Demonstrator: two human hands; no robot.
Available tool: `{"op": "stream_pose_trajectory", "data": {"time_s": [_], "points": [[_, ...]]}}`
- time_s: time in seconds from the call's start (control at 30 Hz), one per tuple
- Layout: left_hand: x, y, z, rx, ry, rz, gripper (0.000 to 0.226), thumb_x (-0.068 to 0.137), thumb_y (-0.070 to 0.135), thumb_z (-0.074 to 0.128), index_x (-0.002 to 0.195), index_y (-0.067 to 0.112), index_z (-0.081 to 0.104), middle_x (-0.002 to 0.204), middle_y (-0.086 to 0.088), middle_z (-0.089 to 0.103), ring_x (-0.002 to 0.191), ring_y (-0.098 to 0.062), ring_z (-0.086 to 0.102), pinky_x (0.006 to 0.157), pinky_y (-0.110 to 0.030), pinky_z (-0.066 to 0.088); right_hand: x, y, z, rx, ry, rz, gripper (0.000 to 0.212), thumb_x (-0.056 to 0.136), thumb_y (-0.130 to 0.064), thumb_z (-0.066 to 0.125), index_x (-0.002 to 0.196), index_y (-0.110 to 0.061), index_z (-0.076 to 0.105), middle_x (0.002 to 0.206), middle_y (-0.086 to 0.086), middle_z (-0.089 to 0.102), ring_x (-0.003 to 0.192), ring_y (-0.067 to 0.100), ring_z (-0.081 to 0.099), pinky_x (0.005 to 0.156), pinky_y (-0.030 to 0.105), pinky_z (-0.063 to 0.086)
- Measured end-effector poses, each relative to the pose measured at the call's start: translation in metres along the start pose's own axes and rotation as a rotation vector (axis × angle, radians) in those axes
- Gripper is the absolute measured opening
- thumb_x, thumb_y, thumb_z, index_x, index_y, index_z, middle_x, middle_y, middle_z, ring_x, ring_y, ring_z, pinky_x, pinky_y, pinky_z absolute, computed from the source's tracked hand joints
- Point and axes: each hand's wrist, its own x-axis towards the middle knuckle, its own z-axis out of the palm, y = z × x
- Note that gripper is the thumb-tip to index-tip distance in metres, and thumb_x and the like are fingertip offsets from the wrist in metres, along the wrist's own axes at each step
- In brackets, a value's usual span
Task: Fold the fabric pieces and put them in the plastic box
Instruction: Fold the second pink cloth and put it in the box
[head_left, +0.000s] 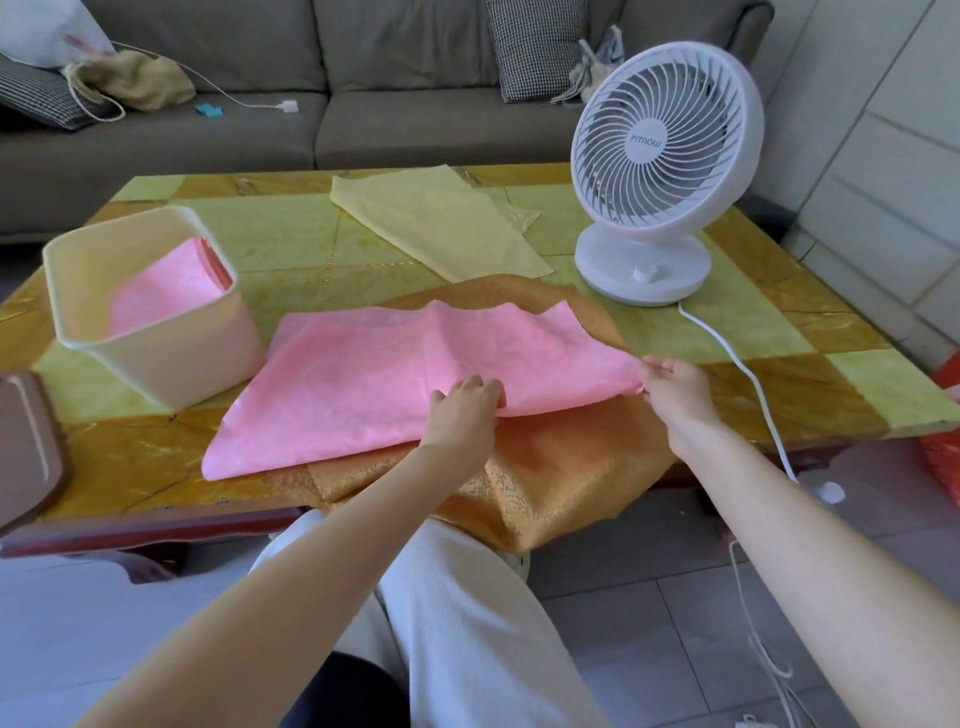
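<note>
Pink fabric lies spread just beside plastic box, first fold starting. Left hand and right hand: both grips pinch its lifted edge. Next, I'd judge: carry that edge squarely onto the opposite one.

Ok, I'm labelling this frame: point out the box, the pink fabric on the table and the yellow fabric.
box (200, 358): head view, its near wall.
pink fabric (353, 374): head view, middle of the sheet.
yellow fabric (441, 223): head view, its middle.
</note>
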Motion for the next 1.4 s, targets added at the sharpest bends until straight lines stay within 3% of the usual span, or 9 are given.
{"op": "stream_pose_trajectory", "data": {"time_s": [0.13, 0.27, 0.53, 0.73, 0.87, 0.93, 1.0, 1.13, 1.4], "points": [[-0.004, 0.003, -0.001, -0.049, -0.009, 0.028, 0.027, 0.09, -0.001, 0.047, 0.112, 0.012, 0.055, 0.109, -0.009, 0.052, 0.101, -0.027, 0.051, 0.079, -0.033, 0.038, 0.004, -0.015, -0.007, -0.029, -0.073, -0.224, 0.026, 0.098, -0.014, 0.044, 0.123, -0.011, 0.048, 0.109, 0.007, 0.058, 0.077, 0.01, 0.056, 0.067, 0.02, 0.044], [-0.013, 0.014, 0.003, -0.088, -0.115, 0.057, 0.032, 0.088, -0.006, 0.042, 0.112, 0.012, 0.053, 0.11, -0.009, 0.048, 0.097, -0.028, 0.052, 0.073, -0.034, 0.042, 0.005, 0.0, -0.018, -0.314, -0.074, -0.268, 0.028, 0.099, -0.012, 0.04, 0.124, -0.008, 0.05, 0.122, 0.011, 0.056, 0.112, 0.025, 0.054, 0.085, 0.026, 0.04], [-0.024, 0.026, 0.02, -0.188, -0.458, 0.149, 0.035, 0.092, 0.036, 0.054, 0.12, 0.016, 0.052, 0.113, -0.005, 0.047, 0.099, -0.024, 0.052, 0.09, -0.035, 0.045, 0.0, 0.043, -0.038, -0.856, -0.178, -0.025, 0.035, 0.098, -0.014, 0.033, 0.123, 0.005, 0.048, 0.127, 0.026, 0.052, 0.117, 0.039, 0.049, 0.091, 0.037, 0.039], [0.012, 0.008, -0.001, -0.175, -0.288, 0.075, 0.03, 0.096, 0.026, 0.047, 0.124, 0.014, 0.049, 0.122, -0.008, 0.046, 0.109, -0.026, 0.052, 0.097, -0.037, 0.043, 0.02, 0.017, -0.021, -0.766, -0.127, -0.146, 0.04, 0.102, -0.017, 0.024, 0.107, 0.009, 0.054, 0.118, 0.028, 0.054, 0.111, 0.039, 0.05, 0.088, 0.037, 0.037], [0.043, -0.008, -0.008, -0.029, -0.158, 0.039, 0.038, 0.095, 0.024, 0.048, 0.132, 0.016, 0.043, 0.134, -0.009, 0.04, 0.124, -0.027, 0.039, 0.104, -0.043, 0.033, 0.041, 0.009, -0.009, -0.718, -0.14, -0.09, 0.035, 0.1, -0.025, 0.033, 0.072, -0.008, 0.045, 0.079, 0.014, 0.049, 0.087, 0.029, 0.048, 0.069, 0.03, 0.036], [0.059, -0.016, -0.009, 0.023, -0.137, 0.007, 0.042, 0.095, 0.023, 0.048, 0.136, 0.016, 0.04, 0.14, -0.01, 0.036, 0.13, -0.028, 0.033, 0.106, -0.044, 0.029, 0.045, 0.005, -0.003, -0.797, -0.16, -0.118, 0.019, 0.095, -0.017, 0.045, 0.1, -0.001, 0.054, 0.099, 0.017, 0.057, 0.099, 0.034, 0.054, 0.076, 0.033, 0.043], [0.074, -0.024, -0.009, 0.028, -0.137, -0.023, 0.044, 0.095, 0.022, 0.048, 0.137, 0.015, 0.037, 0.142, -0.01, 0.034, 0.131, -0.028, 0.032, 0.107, -0.044, 0.027, 0.049, -0.001, 0.006, -0.844, -0.175, -0.232, 0.038, 0.09, -0.007, 0.048, 0.127, 0.0, 0.046, 0.128, 0.017, 0.051, 0.118, 0.033, 0.051, 0.094, 0.036, 0.042], [0.092, -0.037, -0.008, 0.034, -0.183, -0.061, 0.051, 0.092, 0.022, 0.051, 0.14, 0.014, 0.033, 0.144, -0.01, 0.035, 0.132, -0.028, 0.033, 0.108, -0.044, 0.027, 0.06, -0.012, 0.032, -0.787, -0.258, -0.432, 0.038, 0.092, -0.003, 0.043, 0.128, -0.009, 0.049, 0.135, 0.01, 0.049, 0.123, 0.026, 0.049, 0.101, 0.033, 0.038], [0.098, -0.049, 0.008, 0.067, -0.221, -0.075, 0.054, 0.091, 0.027, 0.055, 0.139, 0.017, 0.031, 0.141, -0.009, 0.035, 0.129, -0.027, 0.034, 0.101, -0.042, 0.03, 0.097, -0.024, 0.078, -0.891, -0.425, -0.372, 0.038, 0.094, -0.01, 0.039, 0.132, -0.011, 0.045, 0.136, 0.011, 0.05, 0.121, 0.027, 0.05, 0.103, 0.037, 0.04]]}}
